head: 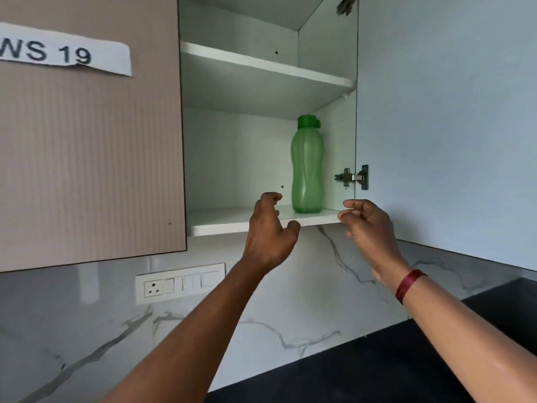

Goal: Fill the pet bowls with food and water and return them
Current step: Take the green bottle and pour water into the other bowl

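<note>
Wall cabinet (241,158) is open, its right door (436,112) swung out on a metal hinge (352,177). A green water bottle (307,167) stands upright with its cap on, on the lower shelf (226,222), toward the right side and set back from the front edge. Upper shelf (267,65) is above it.

Both hands are raised to the lower shelf's front edge, one on each side of the bottle and apart from it.
- Left hand (270,228): fingers loosely curled, thumb out to the side, holding nothing. Fingertips are level with the bottle's base, just left of it.
- Right hand (366,225): fingers loosely curled, holding nothing. It's at the shelf's right front corner by the door's lower edge; can't tell if it touches either. Red band (409,285) on that wrist.

The closed left door (87,158) carries a paper label (64,53) reading "WS 19". Below the cabinet is a marble-pattern backsplash (87,330) with a white switch panel (180,282), and a black tabletop (392,367) at lower right.
</note>
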